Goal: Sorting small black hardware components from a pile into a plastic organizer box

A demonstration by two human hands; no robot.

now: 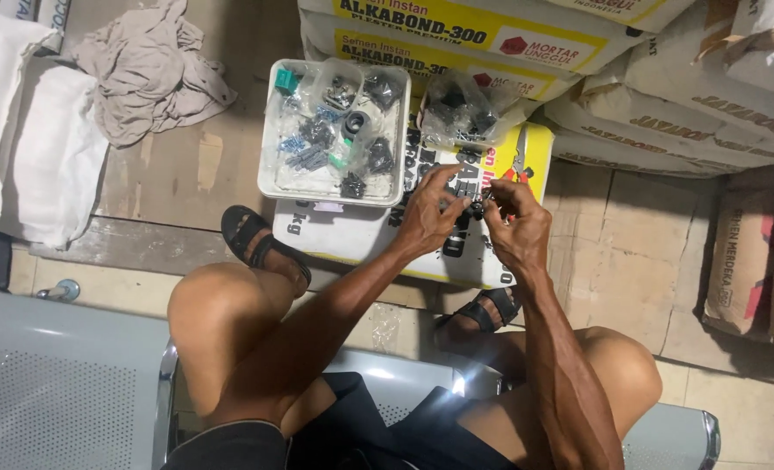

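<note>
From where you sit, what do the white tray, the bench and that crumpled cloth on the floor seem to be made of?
The white tray looks like moulded plastic: thin, slightly translucent walls with rounded corners. The bench seems to be painted or coated metal: grey, smooth, with a grid of punched holes and a shiny edge. The crumpled cloth looks like soft woven fabric, beige and matte, lying in loose folds.

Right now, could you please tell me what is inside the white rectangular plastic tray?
The white rectangular plastic tray holds clear plastic bags of small dark and blue-grey hardware pieces and a teal plastic piece. The bags cover the tray's bottom.
</note>
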